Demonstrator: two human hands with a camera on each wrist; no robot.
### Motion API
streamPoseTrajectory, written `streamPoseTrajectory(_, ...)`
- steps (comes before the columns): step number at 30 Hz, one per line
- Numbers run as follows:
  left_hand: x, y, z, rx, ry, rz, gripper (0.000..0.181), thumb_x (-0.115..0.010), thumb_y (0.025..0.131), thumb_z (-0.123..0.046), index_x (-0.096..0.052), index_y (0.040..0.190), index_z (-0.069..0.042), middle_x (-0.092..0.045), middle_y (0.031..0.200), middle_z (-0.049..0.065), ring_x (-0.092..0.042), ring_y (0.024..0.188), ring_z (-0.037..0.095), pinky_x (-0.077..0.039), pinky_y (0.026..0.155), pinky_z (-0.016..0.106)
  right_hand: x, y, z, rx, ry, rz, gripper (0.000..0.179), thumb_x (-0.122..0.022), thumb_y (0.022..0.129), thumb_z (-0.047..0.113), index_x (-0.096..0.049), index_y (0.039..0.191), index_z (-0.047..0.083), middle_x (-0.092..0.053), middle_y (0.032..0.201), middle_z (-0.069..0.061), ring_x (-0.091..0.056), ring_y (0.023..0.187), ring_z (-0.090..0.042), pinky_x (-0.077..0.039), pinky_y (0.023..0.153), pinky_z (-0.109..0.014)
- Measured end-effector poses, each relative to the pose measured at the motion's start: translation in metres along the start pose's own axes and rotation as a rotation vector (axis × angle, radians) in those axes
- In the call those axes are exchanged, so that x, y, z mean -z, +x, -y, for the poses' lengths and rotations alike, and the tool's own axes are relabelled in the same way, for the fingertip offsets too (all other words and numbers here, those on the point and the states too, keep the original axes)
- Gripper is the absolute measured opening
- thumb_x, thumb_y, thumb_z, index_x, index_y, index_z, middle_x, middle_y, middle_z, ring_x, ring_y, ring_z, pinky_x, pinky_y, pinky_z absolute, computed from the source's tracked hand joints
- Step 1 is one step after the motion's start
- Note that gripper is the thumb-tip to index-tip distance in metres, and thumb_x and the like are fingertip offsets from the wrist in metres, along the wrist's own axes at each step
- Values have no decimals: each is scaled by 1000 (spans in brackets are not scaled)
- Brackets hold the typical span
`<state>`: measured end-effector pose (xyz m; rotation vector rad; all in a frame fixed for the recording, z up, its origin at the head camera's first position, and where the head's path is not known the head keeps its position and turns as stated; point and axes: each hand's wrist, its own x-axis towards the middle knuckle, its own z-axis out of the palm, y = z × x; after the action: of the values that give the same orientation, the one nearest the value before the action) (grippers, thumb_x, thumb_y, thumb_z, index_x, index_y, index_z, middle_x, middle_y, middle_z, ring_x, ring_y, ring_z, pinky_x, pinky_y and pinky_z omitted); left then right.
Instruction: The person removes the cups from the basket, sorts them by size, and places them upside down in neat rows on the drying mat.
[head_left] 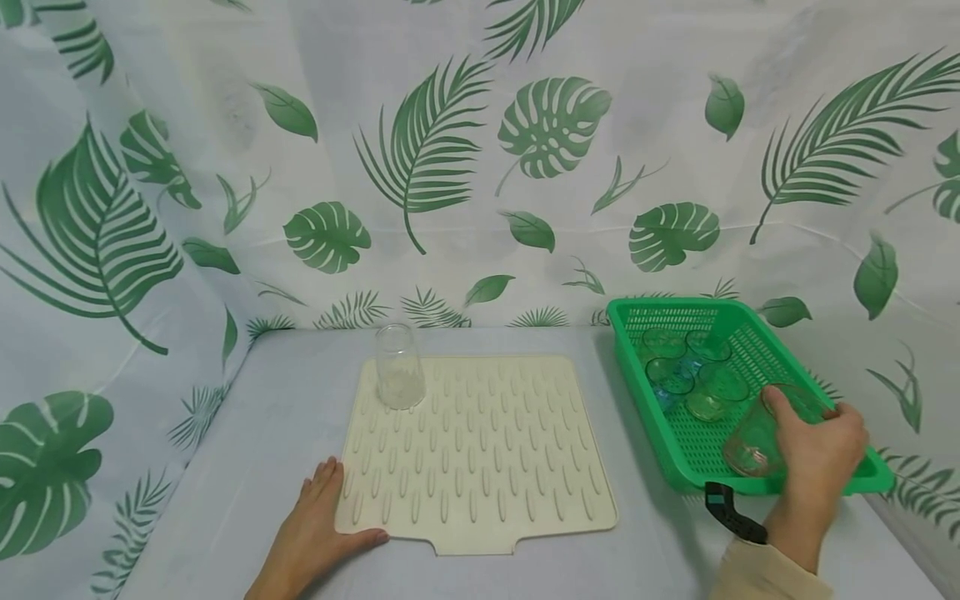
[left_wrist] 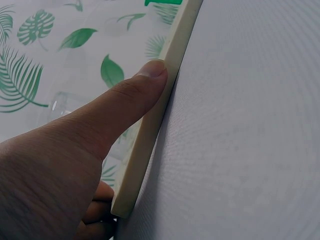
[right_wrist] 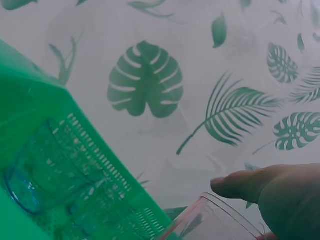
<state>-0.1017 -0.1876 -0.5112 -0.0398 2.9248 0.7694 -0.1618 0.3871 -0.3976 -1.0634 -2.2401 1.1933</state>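
Note:
My left hand rests at the near left corner of a cream ridged drying mat, its thumb along the front edge. In the left wrist view, the extended thumb touches the mat's rim. Over the near right end of a green plastic basket, my right hand grips a clear, faintly pinkish drinking glass, which is tilted. The right wrist view shows that glass's rim beside the thumb. A tall clear glass stands on the mat's far left part.
Several glasses sit in the basket's far left part, some with a bluish tint. The basket stands right of the mat on a white-covered table. A leaf-printed curtain hangs behind and at the sides. A dark band circles the right wrist.

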Motion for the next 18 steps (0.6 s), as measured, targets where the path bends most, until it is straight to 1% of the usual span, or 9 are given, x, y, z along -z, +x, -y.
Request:
streamPoseTrajectory(3,0,0,1,-1,-1,1,131,-64,53,-82,-26,146,3,-19,154,24,-13,144,41,-17,116,56,1,0,2,-5,-39,42,103,-59,79,59,-12,148,-1,-22,148,-28,-24,133,-42,-26,110,-56)
streamPoseTrajectory(7,0,0,0,1,4,0,131,-64,53,-82,-27,145,4,-20,154,24,-14,144,41,-18,116,56,3,0,5,-11,-109,106,113,-63,75,62,-7,148,-3,-15,149,-31,-23,133,-45,-27,109,-60)
streamPoseTrajectory(9,1,-1,0,4,4,0,132,-64,53,-82,-26,146,3,-20,154,24,-14,144,41,-18,115,57,4,0,5,-8,-130,125,116,-64,74,62,-4,148,-3,-13,150,-31,-22,135,-46,-27,109,-61)
streamPoseTrajectory(12,0,0,0,2,10,-3,132,-64,53,-82,-26,146,4,-20,154,24,-14,143,42,-19,115,57,4,0,4,-6,-134,134,117,-65,74,60,-2,148,-5,-11,151,-31,-21,136,-47,-27,109,-60)
streamPoseTrajectory(18,-1,1,2,-6,15,-9,132,-64,53,-82,-26,146,4,-20,154,24,-14,143,41,-19,115,57,7,-2,3,-37,-128,145,120,-67,73,60,1,147,-7,-7,152,-32,-14,140,-47,-23,113,-58)
